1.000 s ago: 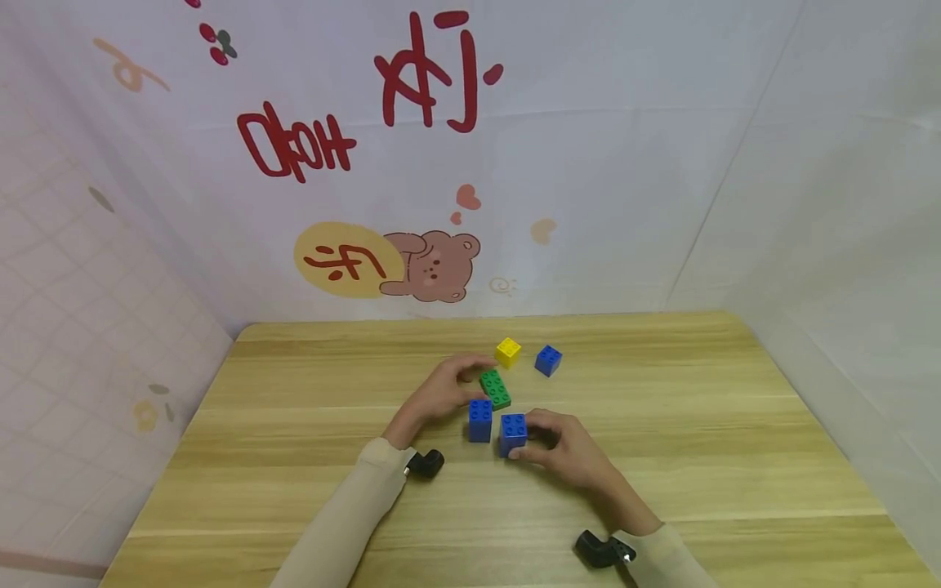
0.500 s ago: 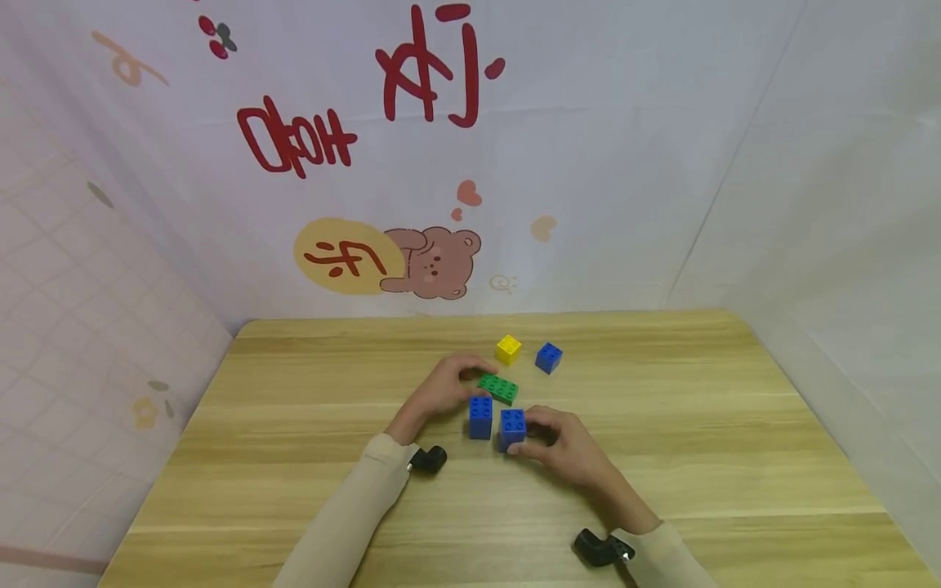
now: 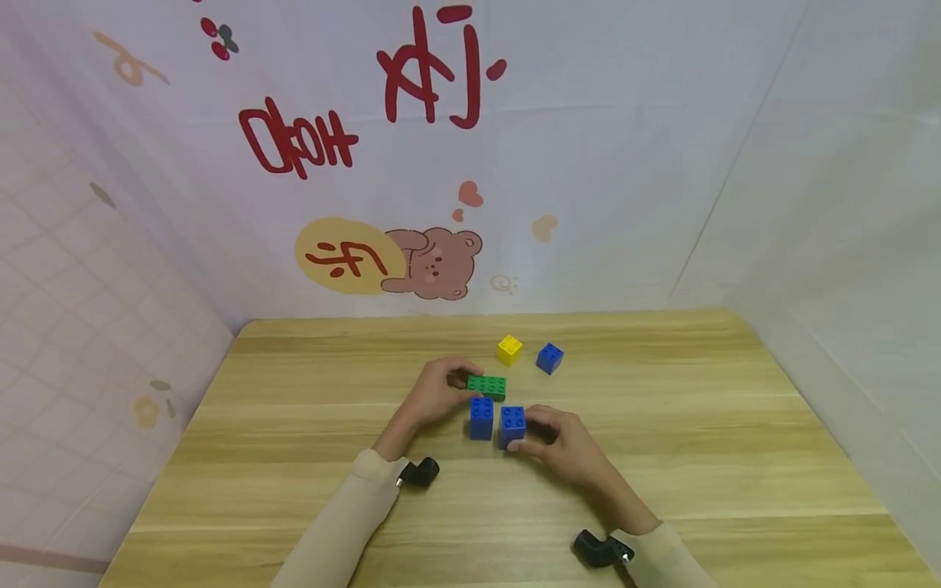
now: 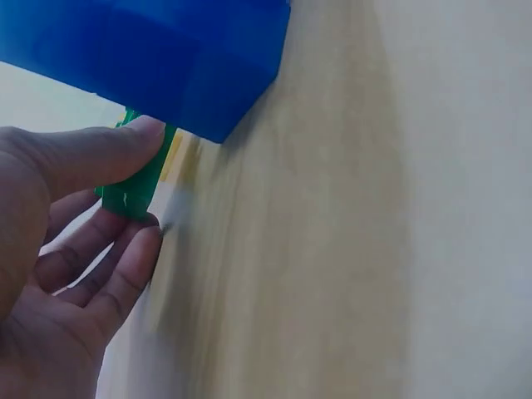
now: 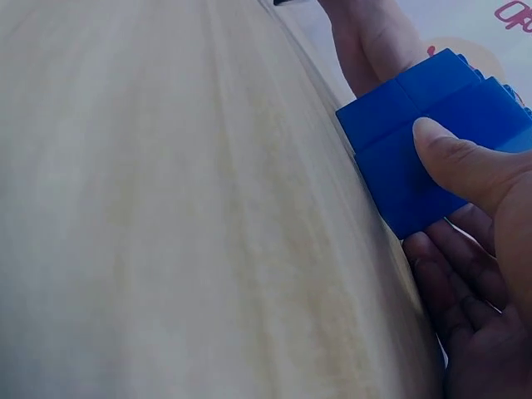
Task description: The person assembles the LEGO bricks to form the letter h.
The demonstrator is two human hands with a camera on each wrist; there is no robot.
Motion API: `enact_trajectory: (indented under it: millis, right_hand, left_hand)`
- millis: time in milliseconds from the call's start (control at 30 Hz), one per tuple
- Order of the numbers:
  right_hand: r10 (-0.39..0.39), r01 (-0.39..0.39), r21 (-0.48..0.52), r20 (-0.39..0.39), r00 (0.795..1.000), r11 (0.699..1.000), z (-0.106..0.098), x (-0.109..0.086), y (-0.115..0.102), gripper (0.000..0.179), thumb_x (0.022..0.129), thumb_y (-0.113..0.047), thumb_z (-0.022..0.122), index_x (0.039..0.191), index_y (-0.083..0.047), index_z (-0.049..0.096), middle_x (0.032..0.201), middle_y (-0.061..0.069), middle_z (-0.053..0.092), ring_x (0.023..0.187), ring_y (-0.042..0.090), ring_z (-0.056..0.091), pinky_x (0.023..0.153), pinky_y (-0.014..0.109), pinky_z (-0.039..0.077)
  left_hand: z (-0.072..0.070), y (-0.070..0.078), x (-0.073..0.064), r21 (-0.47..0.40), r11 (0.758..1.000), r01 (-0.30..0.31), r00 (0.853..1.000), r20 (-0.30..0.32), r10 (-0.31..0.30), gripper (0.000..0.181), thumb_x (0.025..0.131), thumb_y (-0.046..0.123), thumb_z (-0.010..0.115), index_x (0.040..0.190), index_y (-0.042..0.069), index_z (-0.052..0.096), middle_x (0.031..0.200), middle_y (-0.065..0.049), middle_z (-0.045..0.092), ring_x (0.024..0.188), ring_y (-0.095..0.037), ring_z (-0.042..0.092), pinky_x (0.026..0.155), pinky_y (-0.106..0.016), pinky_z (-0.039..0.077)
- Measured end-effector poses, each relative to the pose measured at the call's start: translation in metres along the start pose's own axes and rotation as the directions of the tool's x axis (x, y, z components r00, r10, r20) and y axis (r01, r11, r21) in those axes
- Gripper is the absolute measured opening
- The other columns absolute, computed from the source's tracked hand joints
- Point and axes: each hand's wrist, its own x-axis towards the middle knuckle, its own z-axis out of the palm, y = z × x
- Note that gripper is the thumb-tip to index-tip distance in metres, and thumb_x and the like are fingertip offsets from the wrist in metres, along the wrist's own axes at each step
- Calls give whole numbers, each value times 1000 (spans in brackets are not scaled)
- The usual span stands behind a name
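Note:
My left hand (image 3: 434,396) pinches a green eight-stud toy brick (image 3: 488,387) by its left end. In the left wrist view the thumb lies along one side of the green brick (image 4: 129,195) and the fingers are on the other. In front of it stands a tall blue block (image 3: 481,419), upright on the table. To its right is a second tall blue block (image 3: 512,428), gripped between the thumb and fingers of my right hand (image 3: 566,445). The right wrist view shows the thumb flat against this block's side (image 5: 407,187), with the other blue block (image 5: 374,112) behind.
Farther back on the wooden table (image 3: 662,425) lie a small yellow brick (image 3: 510,349) and a small blue brick (image 3: 550,358). A white printed cloth wall (image 3: 603,204) rises at the table's back edge, with more cloth at both sides.
The green brick has turned from pointing away to lying crosswise, then shifted slightly left with my left hand. My right hand and the blue blocks have stayed almost in place.

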Motion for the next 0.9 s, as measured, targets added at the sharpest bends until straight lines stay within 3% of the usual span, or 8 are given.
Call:
enact_trajectory:
  millis: [133,333,633,900]
  right_hand:
    - [1,-1,-1,-9,1000,1000,0,2,1,37,83,-38,85,118,-31,75,112,-18,73,118,11,65,116,50,44]
    - [-5,5,-12,-15,1000,1000,-1,6,2,35,84,-39,84,117,-32,74,107,-19,72,110,8,65,111,44,48]
    - [29,-29,-26,-1,1000,999,-5,10,0,36,86,-37,83,120,-29,74,108,-17,71,106,8,64,108,42,50]
    - [12,-13,-19,-14,1000,1000,-3,11,3,35,85,-37,84,117,-31,74,107,-18,71,107,7,64,108,39,49]
  left_hand:
    - [-4,0,-8,-18,999,38,998,-48,-39,28,86,8,83,112,14,75,112,-3,72,92,-17,67,86,-32,61]
    - [-14,-1,-17,-57,995,76,992,-100,-81,28,85,18,86,111,19,76,112,0,71,93,-16,68,88,-33,62]
    - [-28,3,-30,-149,987,68,984,-151,-91,30,85,17,86,113,20,76,116,-2,71,99,-20,70,88,-29,62]
    - [-38,16,-41,-202,979,13,986,-163,-46,33,86,17,85,117,18,75,118,-5,69,101,-22,68,87,-22,60]
